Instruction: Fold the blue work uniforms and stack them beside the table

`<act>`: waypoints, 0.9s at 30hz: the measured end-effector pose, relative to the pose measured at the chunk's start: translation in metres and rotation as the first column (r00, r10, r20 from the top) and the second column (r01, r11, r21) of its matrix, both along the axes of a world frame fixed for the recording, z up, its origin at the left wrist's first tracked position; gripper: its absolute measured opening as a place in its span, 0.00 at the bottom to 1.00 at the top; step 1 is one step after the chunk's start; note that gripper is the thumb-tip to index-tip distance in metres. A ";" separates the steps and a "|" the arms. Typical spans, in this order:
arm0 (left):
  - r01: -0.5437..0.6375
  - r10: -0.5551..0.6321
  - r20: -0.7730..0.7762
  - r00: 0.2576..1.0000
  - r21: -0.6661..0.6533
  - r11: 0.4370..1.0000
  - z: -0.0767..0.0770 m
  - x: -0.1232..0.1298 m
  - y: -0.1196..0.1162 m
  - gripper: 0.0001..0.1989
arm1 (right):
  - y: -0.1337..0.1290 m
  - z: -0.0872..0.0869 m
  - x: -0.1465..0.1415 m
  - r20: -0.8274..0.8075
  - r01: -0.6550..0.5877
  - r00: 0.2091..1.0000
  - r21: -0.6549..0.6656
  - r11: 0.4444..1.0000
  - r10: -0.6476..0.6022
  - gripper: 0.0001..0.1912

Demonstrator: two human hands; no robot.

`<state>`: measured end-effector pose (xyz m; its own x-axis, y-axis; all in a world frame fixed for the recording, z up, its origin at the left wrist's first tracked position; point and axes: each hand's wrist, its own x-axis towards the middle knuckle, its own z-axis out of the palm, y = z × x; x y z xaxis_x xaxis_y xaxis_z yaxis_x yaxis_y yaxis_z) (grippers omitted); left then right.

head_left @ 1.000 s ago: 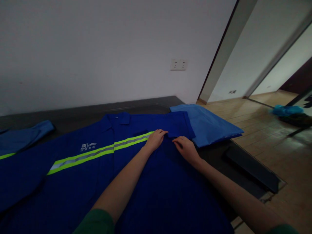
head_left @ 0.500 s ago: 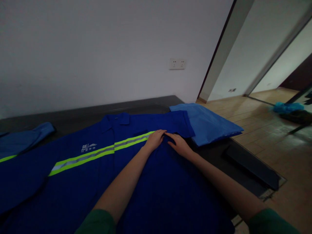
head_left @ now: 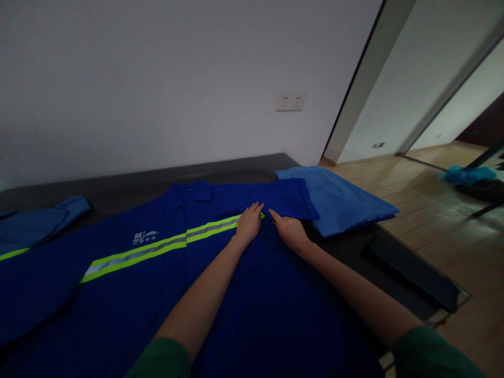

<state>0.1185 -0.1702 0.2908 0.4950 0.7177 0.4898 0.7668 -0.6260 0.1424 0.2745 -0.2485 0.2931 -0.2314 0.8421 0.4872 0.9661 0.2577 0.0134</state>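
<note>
A dark blue work jacket [head_left: 212,262] lies spread over the table, collar toward the wall, with a yellow-green and grey reflective stripe [head_left: 157,248] across its chest and white lettering on one side. My left hand [head_left: 249,223] lies flat on the stripe's right end, fingers stretched toward the wall. Just right of it, my right hand [head_left: 290,230] has its fingers curled at the lower edge of the folded sleeve [head_left: 289,197]; the cloth seems pinched between thumb and index finger, though the grip is partly hidden.
Light blue folded cloth [head_left: 338,199] rests at the table's right end, partly under the sleeve. A dark flat object [head_left: 411,273] lies near the right edge. Another blue garment [head_left: 43,220] is at the left. Behind the dark table [head_left: 137,176] stands a wall with a socket [head_left: 290,102].
My left hand has flattened and shifted slightly off the sleeve's edge, uncovering the stripe's end. The fingers of my right hand have curled in at the sleeve. The view has shifted slightly.
</note>
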 end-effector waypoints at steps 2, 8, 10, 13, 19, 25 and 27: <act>0.007 -0.008 0.039 0.999 0.013 1.000 0.001 -0.001 0.001 0.20 | 0.000 0.001 -0.003 0.014 0.013 1.000 -0.011 1.000 -0.013 0.20; 0.043 -0.049 0.101 0.994 0.057 0.997 0.008 0.000 -0.004 0.16 | -0.004 0.005 -0.010 -0.003 0.071 0.997 0.026 0.997 -0.071 0.20; 0.103 -0.105 0.087 0.991 0.026 0.994 0.010 0.000 -0.006 0.16 | -0.006 0.004 -0.009 -0.013 0.056 0.998 0.038 0.998 -0.056 0.20; 0.129 -0.130 0.090 0.987 0.016 0.992 0.011 0.000 -0.009 0.15 | -0.011 -0.001 -0.003 -0.055 0.042 0.998 0.051 0.998 -0.039 0.18; 0.056 -0.058 0.043 0.997 0.052 0.997 0.010 0.000 -0.008 0.13 | -0.018 -0.006 0.007 -0.047 -0.049 0.997 0.147 0.988 0.057 0.12; 0.135 -0.130 -0.043 0.991 0.152 0.979 0.006 -0.001 -0.005 0.14 | -0.021 -0.007 0.005 0.013 -0.021 1.000 0.221 0.975 0.018 0.07; 0.191 -0.182 -0.075 0.980 0.146 0.971 0.004 0.000 -0.006 0.16 | -0.021 -0.011 0.008 -0.015 -0.051 0.998 0.202 0.978 0.055 0.09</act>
<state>0.1185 -0.1763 0.2951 0.6450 0.5295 0.5511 0.6387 -0.7694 -0.0082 0.2821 -0.2691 0.2820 -0.2615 0.7127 0.6509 0.9517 0.3029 0.0507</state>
